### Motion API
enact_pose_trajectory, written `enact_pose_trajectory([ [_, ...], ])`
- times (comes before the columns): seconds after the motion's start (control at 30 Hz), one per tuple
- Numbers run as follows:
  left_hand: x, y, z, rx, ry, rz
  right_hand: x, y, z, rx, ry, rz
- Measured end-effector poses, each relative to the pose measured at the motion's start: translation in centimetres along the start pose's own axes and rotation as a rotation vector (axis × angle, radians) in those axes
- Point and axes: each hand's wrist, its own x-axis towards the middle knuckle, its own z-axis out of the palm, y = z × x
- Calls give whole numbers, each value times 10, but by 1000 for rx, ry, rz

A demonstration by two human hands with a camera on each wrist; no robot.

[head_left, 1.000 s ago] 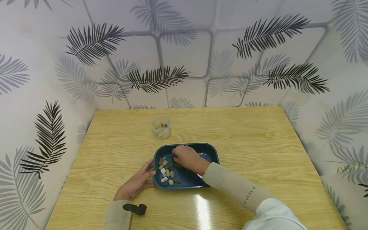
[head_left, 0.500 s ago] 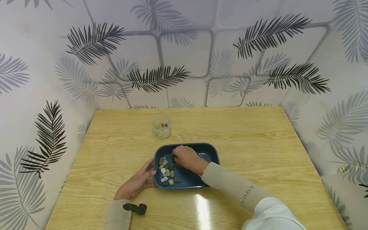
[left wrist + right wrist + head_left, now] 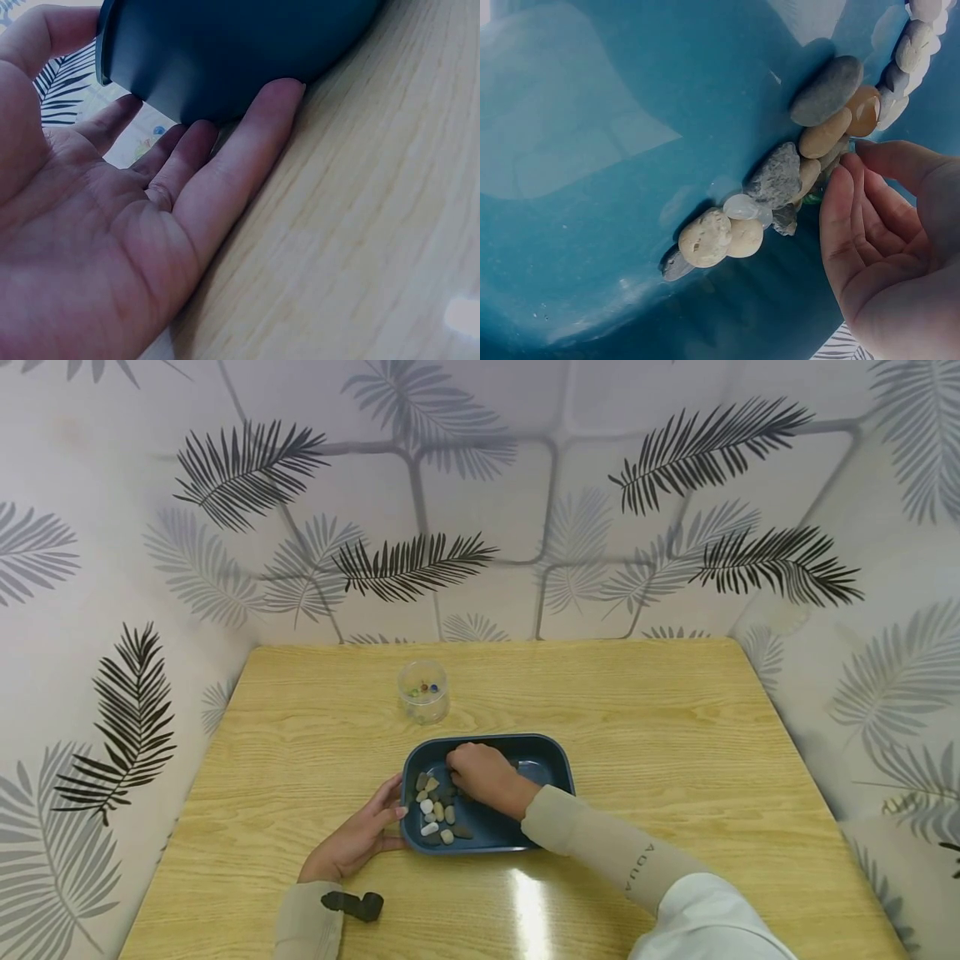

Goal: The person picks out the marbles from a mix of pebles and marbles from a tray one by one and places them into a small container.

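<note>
A dark blue tray (image 3: 495,839) holds many pebbles. My left hand (image 3: 367,833) grips its left end, thumb at the rim and fingers against the outer wall (image 3: 225,60). Inside the tray, my right hand (image 3: 487,775) bends its fingers down at the back. The right wrist view shows the right thumb and fingertips close together at a row of pebbles (image 3: 774,176), with an orange glossy stone (image 3: 863,111) and a bit of green glass (image 3: 812,199) beside them. I cannot tell whether they pinch anything. White and tan pebbles (image 3: 438,811) lie at the tray's left end.
Behind the tray stands a clear round plastic cup (image 3: 423,703) with several small coloured marbles (image 3: 424,688). Everything rests on a wood-grain table (image 3: 637,718). A leaf-patterned wall covering (image 3: 495,602) encloses its back and sides.
The right hand has shifted very slightly left and down in the tray, its forearm a little with it. The left hand and the tray keep their places.
</note>
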Motion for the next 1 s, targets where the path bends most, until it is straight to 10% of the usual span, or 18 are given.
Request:
enact_pose_trajectory([
  [1.0, 1, -1, 0, 10, 3, -4, 2, -9, -27, 104, 32, -18],
])
